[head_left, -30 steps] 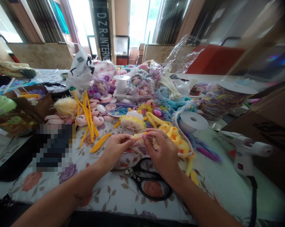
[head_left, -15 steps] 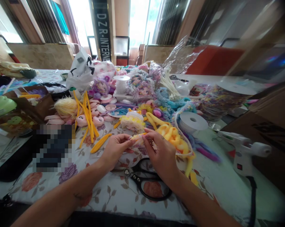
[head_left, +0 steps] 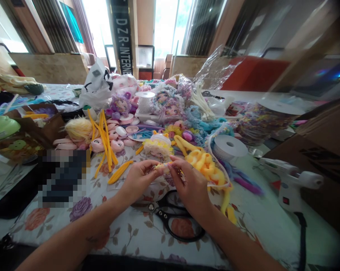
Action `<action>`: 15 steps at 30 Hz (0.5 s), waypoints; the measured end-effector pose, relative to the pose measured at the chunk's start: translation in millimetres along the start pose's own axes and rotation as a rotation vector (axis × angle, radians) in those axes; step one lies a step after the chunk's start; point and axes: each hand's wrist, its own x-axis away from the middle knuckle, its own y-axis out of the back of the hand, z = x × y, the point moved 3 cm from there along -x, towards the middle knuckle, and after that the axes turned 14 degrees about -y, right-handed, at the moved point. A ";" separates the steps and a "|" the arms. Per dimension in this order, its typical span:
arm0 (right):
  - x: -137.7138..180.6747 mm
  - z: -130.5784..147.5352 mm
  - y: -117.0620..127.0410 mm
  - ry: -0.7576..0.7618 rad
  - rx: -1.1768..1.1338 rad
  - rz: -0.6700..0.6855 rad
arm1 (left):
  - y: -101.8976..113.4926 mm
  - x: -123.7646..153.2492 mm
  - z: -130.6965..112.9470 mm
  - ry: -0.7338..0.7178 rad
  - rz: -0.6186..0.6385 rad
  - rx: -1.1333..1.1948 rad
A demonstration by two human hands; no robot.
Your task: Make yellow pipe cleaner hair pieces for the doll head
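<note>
Between the fingertips of both hands is a small piece of yellow-and-white frilly trim (head_left: 163,165), partly covered by the fingers. My left hand (head_left: 138,177) pinches its left end, and my right hand (head_left: 191,182) pinches the right end. Just beyond them lies a doll head (head_left: 158,146) with pale yellow curls and a white-and-yellow cap. Black-handled scissors (head_left: 161,213) rest on the cloth below the hands, their blades pointing left. Thick yellow fuzzy cord (head_left: 202,162) is heaped beside my right hand, edged by a loop of white trim (head_left: 228,177).
A white spool (head_left: 229,148) and a glue gun (head_left: 288,180) stand to the right. Yellow fuzzy strips (head_left: 103,139) lie over several doll faces (head_left: 117,145) at left. Dolls, yarn and plastic bags pile up behind. A cardboard box (head_left: 319,158) borders the right side.
Both hands stay nearly in place with the trim. The fingertips have shifted slightly and the right fingers have drawn a little closer to the left.
</note>
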 end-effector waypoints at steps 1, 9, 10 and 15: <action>0.3 -0.3 -0.5 -0.002 0.000 0.005 | 0.5 -0.1 -0.5 -0.024 0.007 -0.030; 1.4 -2.3 -2.9 -0.011 -0.020 0.019 | 1.7 0.8 -2.3 -0.129 0.044 -0.235; 1.7 -2.3 -3.3 -0.008 -0.020 0.021 | 1.5 1.0 -3.0 -0.134 0.047 -0.248; 2.2 -1.7 -4.4 -0.018 -0.019 0.032 | -0.6 1.5 -6.6 -0.170 0.029 -0.239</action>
